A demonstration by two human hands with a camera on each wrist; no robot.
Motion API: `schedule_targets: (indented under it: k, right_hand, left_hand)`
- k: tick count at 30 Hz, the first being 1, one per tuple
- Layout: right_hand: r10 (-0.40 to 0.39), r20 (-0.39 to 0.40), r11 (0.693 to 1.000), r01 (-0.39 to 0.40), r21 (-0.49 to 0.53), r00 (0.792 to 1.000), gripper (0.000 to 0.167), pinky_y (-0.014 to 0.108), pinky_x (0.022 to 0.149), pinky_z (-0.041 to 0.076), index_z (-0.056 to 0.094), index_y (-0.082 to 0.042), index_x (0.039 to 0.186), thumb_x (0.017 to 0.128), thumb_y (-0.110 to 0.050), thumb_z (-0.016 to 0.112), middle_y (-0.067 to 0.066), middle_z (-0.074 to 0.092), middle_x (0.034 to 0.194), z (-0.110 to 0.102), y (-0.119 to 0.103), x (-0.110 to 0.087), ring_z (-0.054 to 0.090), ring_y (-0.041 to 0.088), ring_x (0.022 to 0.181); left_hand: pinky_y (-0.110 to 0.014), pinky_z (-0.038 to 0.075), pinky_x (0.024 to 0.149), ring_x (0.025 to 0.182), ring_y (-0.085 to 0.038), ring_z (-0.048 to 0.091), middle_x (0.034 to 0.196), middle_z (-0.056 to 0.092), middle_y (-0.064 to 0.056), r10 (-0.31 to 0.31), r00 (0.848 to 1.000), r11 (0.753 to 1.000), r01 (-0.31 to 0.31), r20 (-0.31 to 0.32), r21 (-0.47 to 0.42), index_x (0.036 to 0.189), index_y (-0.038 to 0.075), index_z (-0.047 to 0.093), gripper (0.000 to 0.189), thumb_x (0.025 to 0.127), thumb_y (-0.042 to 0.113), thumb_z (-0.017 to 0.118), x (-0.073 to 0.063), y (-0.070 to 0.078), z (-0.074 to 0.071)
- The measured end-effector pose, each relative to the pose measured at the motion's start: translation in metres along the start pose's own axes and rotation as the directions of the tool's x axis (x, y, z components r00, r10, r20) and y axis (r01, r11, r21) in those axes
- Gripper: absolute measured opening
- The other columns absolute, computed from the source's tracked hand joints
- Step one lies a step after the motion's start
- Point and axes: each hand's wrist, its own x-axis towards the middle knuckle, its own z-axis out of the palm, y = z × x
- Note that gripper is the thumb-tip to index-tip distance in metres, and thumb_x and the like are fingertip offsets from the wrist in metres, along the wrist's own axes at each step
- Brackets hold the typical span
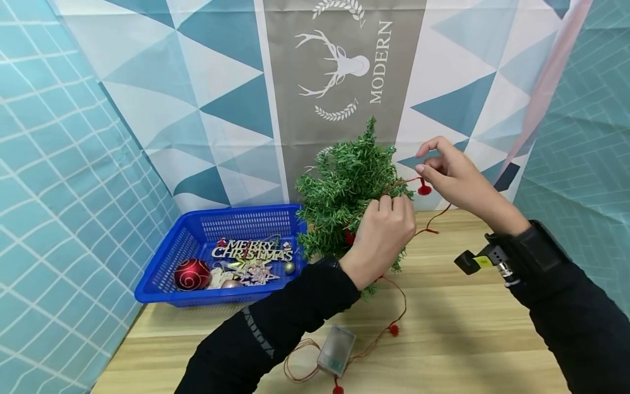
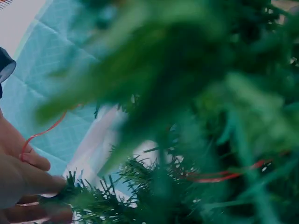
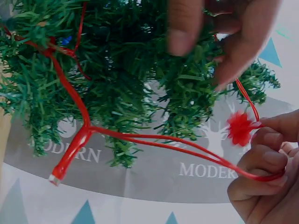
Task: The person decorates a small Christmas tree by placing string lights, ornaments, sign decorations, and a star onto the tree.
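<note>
A small green artificial Christmas tree (image 1: 344,180) stands against the back cloth. My left hand (image 1: 381,235) is at its right side, fingers curled around a branch (image 2: 93,200). The left wrist view is mostly filled with blurred needles. To the right of the tree, my right hand (image 1: 453,175) is raised and holds the thin red wire of a light string (image 3: 173,140). In the right wrist view the wire loops through the curled fingers. A red pompom-like bobble (image 3: 240,128) hangs by them. More wire crosses the branches.
A clear battery box (image 1: 336,350) lies on the wooden table (image 1: 467,328) near the front, with coiled wire beside it. Left of the tree, a blue basket (image 1: 162,262) holds a red bauble (image 1: 192,274), a Merry Christmas sign (image 1: 252,250) and several small ornaments.
</note>
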Motion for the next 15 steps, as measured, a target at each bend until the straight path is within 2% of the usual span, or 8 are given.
schedule_targets:
  k: [2,4,6,9,12,15]
  right_hand:
    - [0.041,0.046,0.995,-0.045,0.092,0.998,0.014,0.032,0.041,0.022,0.039,-0.010,0.114,0.101,-0.008,0.044,0.003,0.030,0.056,0.001,0.004,0.000,0.022,0.017,0.043]
    - [0.075,0.089,0.986,-0.088,0.144,0.993,0.014,0.032,0.041,0.021,0.037,-0.011,0.115,0.102,-0.009,0.042,0.002,0.030,0.056,0.003,0.009,0.001,0.022,0.017,0.043]
    - [0.106,0.125,0.977,-0.127,0.173,0.986,0.015,0.032,0.041,0.021,0.036,-0.011,0.115,0.102,-0.009,0.042,0.001,0.030,0.056,0.006,0.014,0.001,0.021,0.016,0.043]
    - [0.130,0.155,0.967,-0.160,0.198,0.979,0.016,0.032,0.041,0.020,0.034,-0.009,0.115,0.102,-0.007,0.042,0.000,0.030,0.056,0.014,0.022,0.000,0.021,0.016,0.043]
    - [0.142,0.154,0.952,-0.177,0.251,0.978,0.015,0.031,0.041,0.022,0.035,-0.010,0.114,0.102,-0.009,0.043,0.001,0.031,0.057,0.022,0.026,-0.003,0.022,0.016,0.043]
    - [0.138,0.166,0.935,-0.184,0.304,0.976,0.015,0.032,0.042,0.025,0.035,-0.011,0.113,0.102,-0.010,0.044,0.002,0.034,0.058,0.030,0.028,-0.008,0.026,0.018,0.044]
  left_hand:
    - [-0.017,0.028,0.049,0.054,-0.006,0.043,0.064,0.045,0.006,0.029,0.999,0.999,-0.030,-0.020,-0.035,0.067,0.020,0.056,0.041,0.101,0.006,0.038,-0.001,0.000,0.002]
    - [-0.017,0.027,0.048,0.053,-0.005,0.041,0.062,0.042,0.005,0.058,0.998,0.994,-0.061,-0.034,-0.088,0.063,0.021,0.047,0.040,0.098,0.003,0.040,-0.005,-0.002,0.002]
    - [-0.016,0.031,0.049,0.056,-0.007,0.046,0.065,0.047,0.003,0.084,0.995,0.987,-0.089,-0.043,-0.131,0.067,0.017,0.054,0.036,0.098,0.003,0.043,-0.010,-0.006,0.001]
    - [-0.016,0.040,0.054,0.063,-0.010,0.054,0.073,0.055,-0.001,0.111,0.992,0.976,-0.119,-0.054,-0.181,0.082,0.011,0.065,0.025,0.097,0.003,0.047,-0.020,-0.014,-0.002]
    - [-0.019,0.047,0.061,0.068,-0.013,0.058,0.079,0.059,-0.004,0.121,0.990,0.962,-0.136,-0.077,-0.236,0.091,0.006,0.068,0.018,0.095,0.002,0.051,-0.029,-0.023,-0.004]
    - [-0.022,0.050,0.065,0.071,-0.016,0.060,0.080,0.060,-0.006,0.103,0.988,0.941,-0.135,-0.119,-0.311,0.090,0.004,0.067,0.017,0.092,-0.003,0.052,-0.037,-0.033,-0.003]
